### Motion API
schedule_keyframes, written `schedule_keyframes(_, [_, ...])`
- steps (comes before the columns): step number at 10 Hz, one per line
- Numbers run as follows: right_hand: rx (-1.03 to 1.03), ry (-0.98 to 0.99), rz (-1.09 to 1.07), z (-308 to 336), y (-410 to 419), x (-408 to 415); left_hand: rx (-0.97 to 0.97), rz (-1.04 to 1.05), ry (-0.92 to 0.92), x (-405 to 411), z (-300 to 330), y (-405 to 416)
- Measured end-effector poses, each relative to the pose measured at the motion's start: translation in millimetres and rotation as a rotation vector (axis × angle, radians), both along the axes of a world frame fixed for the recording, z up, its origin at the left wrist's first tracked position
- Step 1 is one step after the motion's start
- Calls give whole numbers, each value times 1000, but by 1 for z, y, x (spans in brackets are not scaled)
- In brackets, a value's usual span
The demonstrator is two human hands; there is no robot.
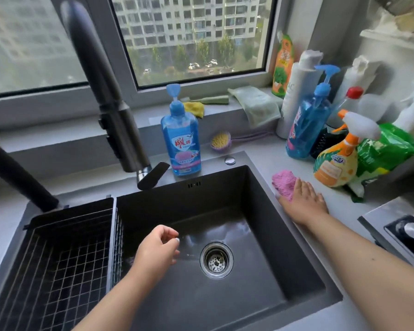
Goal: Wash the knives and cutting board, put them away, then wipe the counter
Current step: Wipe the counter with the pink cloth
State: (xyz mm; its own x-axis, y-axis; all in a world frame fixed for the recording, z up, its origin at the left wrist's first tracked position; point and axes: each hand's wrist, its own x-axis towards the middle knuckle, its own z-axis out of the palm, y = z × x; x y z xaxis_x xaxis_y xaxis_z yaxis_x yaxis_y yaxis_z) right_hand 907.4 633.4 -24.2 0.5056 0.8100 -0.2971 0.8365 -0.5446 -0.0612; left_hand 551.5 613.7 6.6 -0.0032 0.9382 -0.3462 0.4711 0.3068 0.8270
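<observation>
- While no knife or cutting board shows anywhere in the head view, the wiping stage looks to be in hand: the right hand (305, 202) lies flat on the table (268, 149), fingers straight and spread, fingertips touching the near edge of the pink cloth (284, 182).
- From that hand the pink cloth lies toward 11 o'clock, just beyond the fingers, its long axis running roughly from 12 to 6 o'clock along the rim of the sink (261, 177).
- Over the basin at about 7 o'clock from the drain (216, 259), the left hand (157, 249) hangs with fingers loosely curled, holding nothing I can make out.
- Being well apart from the cloth, the left hand is the farther one; the right hand is plainly nearer.
- Spray bottle (337, 158) stands at 3 o'clock of the cloth, close enough to be nudged by a wide sweep.
</observation>
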Motion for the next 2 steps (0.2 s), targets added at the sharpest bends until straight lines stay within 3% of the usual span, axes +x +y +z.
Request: schedule_keyframes(2, [58, -49, 30, 16, 11, -32, 117, -35, 158, 5, 15, 18])
